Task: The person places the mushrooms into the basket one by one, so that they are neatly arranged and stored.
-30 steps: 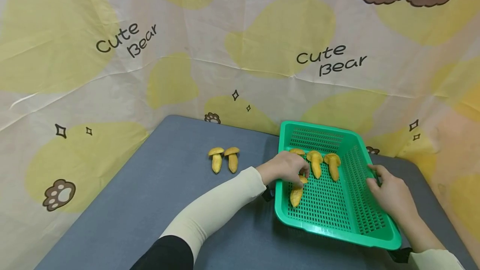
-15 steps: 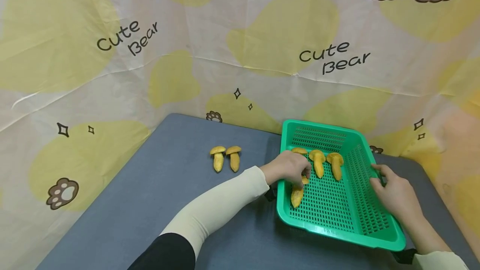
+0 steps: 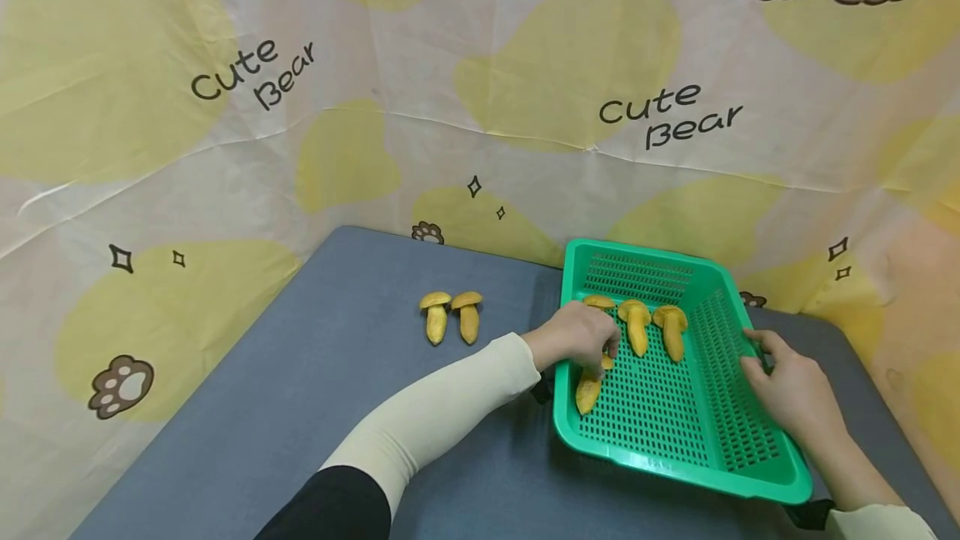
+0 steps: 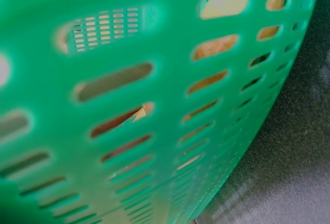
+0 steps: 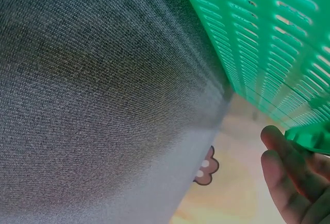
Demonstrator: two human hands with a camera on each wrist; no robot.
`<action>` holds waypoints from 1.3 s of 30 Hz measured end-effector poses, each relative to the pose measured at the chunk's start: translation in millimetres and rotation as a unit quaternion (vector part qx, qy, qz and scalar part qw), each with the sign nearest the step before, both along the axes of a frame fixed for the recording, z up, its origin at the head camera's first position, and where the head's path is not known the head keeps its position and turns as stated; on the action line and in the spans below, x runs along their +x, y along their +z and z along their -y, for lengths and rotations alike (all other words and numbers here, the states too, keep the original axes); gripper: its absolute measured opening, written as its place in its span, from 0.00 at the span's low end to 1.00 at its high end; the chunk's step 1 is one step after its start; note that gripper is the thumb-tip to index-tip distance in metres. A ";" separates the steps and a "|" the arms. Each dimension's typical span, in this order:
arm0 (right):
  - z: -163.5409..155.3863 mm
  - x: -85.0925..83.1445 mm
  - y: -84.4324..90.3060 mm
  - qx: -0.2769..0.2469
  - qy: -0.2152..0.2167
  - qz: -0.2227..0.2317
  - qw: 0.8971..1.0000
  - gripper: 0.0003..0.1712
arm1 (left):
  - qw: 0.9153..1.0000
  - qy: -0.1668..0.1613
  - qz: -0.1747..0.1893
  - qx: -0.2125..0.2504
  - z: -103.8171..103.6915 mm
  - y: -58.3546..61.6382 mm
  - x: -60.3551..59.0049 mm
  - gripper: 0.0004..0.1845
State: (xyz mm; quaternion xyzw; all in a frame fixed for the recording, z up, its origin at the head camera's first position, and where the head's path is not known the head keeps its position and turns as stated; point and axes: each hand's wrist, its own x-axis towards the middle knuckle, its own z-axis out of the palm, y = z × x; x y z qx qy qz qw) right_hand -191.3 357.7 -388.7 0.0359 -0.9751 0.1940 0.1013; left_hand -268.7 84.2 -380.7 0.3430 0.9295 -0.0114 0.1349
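A yellow toy mushroom (image 3: 588,388) lies cap-up, slightly tilted, against the near-left wall inside a green slotted plastic basket (image 3: 678,473) resting on the grey table

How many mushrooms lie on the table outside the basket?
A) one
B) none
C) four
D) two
D: two mushrooms lie side by side on the table, left of the basket, apart from those inside it.

green basket (image 4: 170,44) wall fills the view, yellow showing through its slots, grey table (image 4: 294,172) beside
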 end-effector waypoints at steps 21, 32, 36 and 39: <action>1.1 1.1 -0.1 -0.008 -0.001 0.008 1.000 0.27 | 0.999 0.011 -0.017 -0.028 -2.2 0.9 3.6 0.12; 0.4 1.2 1.2 -0.008 0.003 0.008 1.000 0.27 | 1.000 0.004 -0.019 -0.020 -1.6 1.6 4.1 0.11; 0.6 1.4 1.4 -0.011 0.004 0.008 1.000 0.26 | 1.000 0.003 -0.015 0.018 0.3 -0.2 3.6 0.11; 0.5 1.3 1.2 -0.010 0.005 0.006 1.000 0.26 | 0.998 0.001 -0.012 0.060 2.5 -2.0 2.9 0.11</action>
